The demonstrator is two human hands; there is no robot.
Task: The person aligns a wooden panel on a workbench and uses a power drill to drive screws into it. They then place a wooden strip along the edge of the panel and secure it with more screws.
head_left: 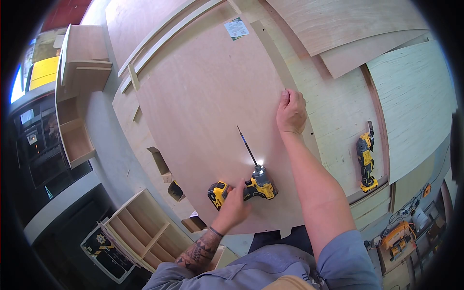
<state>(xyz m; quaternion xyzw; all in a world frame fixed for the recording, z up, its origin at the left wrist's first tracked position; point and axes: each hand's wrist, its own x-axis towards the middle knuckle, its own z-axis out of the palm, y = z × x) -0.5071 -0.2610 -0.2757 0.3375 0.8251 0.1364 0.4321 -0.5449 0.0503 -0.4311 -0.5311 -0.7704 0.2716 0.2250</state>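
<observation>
Grey workshop floor (107,130) is showing left of the plywood panel (208,106); a divided wooden case (159,233) is standing off its lower-left side. The panel is lying broad face up, a paper label (236,29) sitting near its far edge. On its near part, an impact driver (263,186) is resting flat, its long driver bit (248,147) pointing toward the far edge; its work light is glowing (the trigger may be getting pressed). The left hand (233,209) is touching the handle, a finger lying across it; the other fingers are blurring, so I cannot tell whether they are clamping it. The right hand (292,113) is clamping the panel's right edge, fingers curling together, presumably steadying it; farther right of the panel, an oscillating multi-tool (365,162) is lying untouched, probably parked within reach.
</observation>
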